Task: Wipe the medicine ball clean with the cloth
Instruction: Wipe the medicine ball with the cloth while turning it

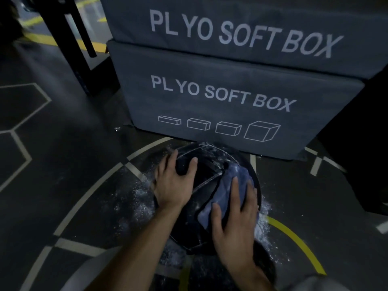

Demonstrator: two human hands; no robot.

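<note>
A black medicine ball point(206, 164) with pale seam lines rests on the dark gym floor, just in front of the stacked boxes. My left hand point(175, 182) lies flat on its upper left side, fingers spread against the surface. My right hand point(233, 219) presses a crumpled blue cloth point(225, 191) onto the ball's right side, palm down over the fabric. The cloth sticks out past my fingertips and by my thumb. The ball's lower part is hidden behind my forearms.
Two grey foam boxes point(220, 97) marked "PLYO SOFT BOX" stand stacked right behind the ball. A black rack leg point(69, 38) rises at the back left. White specks or droplets point(138, 198) are scattered on the floor around the ball. Painted lines cross the floor.
</note>
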